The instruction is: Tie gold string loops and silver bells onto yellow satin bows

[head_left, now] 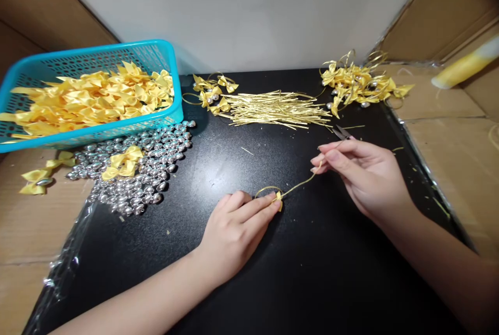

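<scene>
My left hand [237,226] is closed on a yellow ribbon bow [279,202], pinning it near the black tabletop; most of the bow is hidden under the fingers. A loop of thin gold cord [298,186] curves beside those fingertips. From the bow the cord runs up and right to my right hand [358,169], whose thumb and fingers pinch its end. Dark pointed blades [341,132], like those of small scissors, show just behind the right fingers. Whether that hand also holds them I cannot tell.
A blue basket [177,85] of yellow bows stands at left. Silver beads [156,169] lie before it with a few bows on top. Cut gold cords [276,109] lie at the back, between finished-looking bow pieces [212,93] and a larger pile [360,83]. Cardboard borders both sides.
</scene>
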Available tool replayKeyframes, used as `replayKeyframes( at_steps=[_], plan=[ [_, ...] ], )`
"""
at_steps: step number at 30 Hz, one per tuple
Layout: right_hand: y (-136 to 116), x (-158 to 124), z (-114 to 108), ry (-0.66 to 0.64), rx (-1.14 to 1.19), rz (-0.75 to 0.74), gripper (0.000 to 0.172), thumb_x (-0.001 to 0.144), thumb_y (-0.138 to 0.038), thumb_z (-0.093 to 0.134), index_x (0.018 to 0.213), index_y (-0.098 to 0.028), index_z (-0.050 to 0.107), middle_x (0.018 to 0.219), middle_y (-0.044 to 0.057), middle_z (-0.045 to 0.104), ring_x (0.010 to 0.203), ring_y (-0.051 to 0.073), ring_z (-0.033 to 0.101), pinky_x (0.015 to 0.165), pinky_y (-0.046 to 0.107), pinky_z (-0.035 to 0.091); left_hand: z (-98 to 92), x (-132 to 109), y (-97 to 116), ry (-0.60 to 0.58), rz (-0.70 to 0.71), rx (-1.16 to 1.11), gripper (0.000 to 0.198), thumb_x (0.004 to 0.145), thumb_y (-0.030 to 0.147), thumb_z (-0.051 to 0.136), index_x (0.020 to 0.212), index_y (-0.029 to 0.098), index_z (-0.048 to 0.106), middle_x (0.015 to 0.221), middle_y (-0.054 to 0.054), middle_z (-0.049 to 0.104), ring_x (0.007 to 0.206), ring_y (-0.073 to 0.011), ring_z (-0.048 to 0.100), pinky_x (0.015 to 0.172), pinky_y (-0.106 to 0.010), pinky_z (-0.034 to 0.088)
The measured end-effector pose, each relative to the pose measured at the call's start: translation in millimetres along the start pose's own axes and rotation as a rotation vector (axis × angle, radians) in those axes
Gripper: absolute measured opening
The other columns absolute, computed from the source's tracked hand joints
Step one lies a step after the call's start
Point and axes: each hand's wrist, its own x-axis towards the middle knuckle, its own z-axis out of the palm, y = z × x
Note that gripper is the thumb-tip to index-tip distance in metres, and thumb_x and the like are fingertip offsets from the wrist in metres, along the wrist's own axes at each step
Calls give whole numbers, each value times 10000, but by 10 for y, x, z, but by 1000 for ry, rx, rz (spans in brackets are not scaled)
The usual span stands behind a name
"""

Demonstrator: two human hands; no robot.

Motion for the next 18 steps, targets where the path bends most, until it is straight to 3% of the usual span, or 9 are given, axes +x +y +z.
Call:
replayKeyframes(
  at_steps=[18],
  plan=[
    [2, -19, -42, 30, -57, 42, 77, 762, -327, 757, 827, -287, 746, 733, 1, 747, 607, 148, 697, 630, 297, 610, -9, -31, 9, -81, -40, -5, 274, 905, 160, 558, 1168, 192, 626, 1136, -64, 686, 825, -163, 571, 689, -290, 460]
  ],
)
